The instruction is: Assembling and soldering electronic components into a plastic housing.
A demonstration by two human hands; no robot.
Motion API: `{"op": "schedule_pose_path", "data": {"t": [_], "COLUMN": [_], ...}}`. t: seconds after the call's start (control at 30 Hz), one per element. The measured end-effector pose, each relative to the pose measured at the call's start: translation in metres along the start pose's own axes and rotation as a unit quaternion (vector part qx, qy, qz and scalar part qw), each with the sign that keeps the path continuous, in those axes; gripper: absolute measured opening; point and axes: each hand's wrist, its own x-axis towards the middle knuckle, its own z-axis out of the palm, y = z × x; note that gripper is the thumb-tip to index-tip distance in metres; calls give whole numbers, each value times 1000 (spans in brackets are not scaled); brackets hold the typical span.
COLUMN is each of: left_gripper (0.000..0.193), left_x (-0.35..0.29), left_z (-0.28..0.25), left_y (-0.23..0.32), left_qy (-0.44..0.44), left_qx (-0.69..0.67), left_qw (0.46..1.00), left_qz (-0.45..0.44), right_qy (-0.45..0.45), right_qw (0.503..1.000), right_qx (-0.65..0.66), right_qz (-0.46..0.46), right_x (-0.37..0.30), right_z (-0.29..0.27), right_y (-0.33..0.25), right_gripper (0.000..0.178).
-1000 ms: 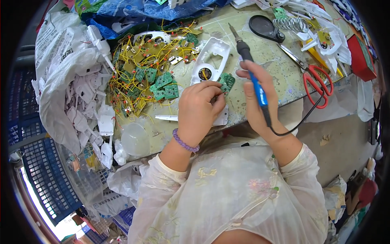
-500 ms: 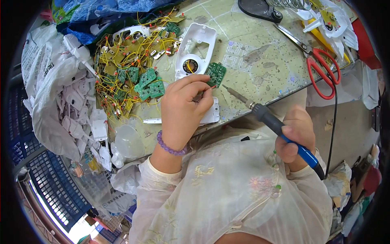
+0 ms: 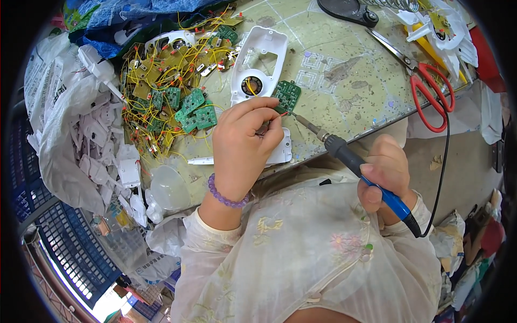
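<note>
From here, the left hand point(image 3: 245, 132) pinches what looks like a red lead point(image 3: 284, 114) in its grip, seemingly to steady it by the green board point(image 3: 288, 95) (just beside the white shell point(image 3: 271, 35)); the right hand point(image 3: 386, 171) wraps its grip round the soldering iron point(image 3: 346, 153), presumably to angle its tip there.

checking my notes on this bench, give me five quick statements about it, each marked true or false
1. The right hand holds a blue-and-black soldering iron. True.
2. The purple beaded bracelet is on the right wrist. False: it is on the left wrist.
3. The red-handled scissors lie to the right of the green circuit board near the left hand. True.
4. The soldering iron's tip points toward the scissors. False: it points toward the lower edge of that green board.
5. The pile of yellow-wired boards lies to the right of the white housing. False: it lies to the left.
</note>
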Motion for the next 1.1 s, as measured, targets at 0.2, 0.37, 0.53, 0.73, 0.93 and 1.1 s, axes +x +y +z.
{"op": "schedule_pose_path", "data": {"t": [0.2,0.37,0.53,0.73,0.93,1.1], "left_gripper": [8,7,7,6,6,6], "left_x": [1,1,2,3,5,4], "left_z": [0,0,1,6,8,9], "left_y": [0,1,0,1,0,0], "left_qy": [3,5,10,41,49,53], "left_qx": [4,6,5,-16,-15,-9], "left_qw": [1000,1000,1000,999,999,999], "left_qz": [5,3,2,-10,-6,1], "right_qy": [-4,3,3,-8,-3,13], "right_qw": [1000,1000,999,999,999,999], "right_qx": [-6,-7,-9,-6,5,25], "right_qz": [-11,-24,-33,-38,-45,-42], "right_x": [1,1,2,0,-1,-5], "right_z": [2,3,3,1,-1,1], "right_y": [2,2,3,4,10,14], "right_gripper": [20,22,22,22,20,21]}}
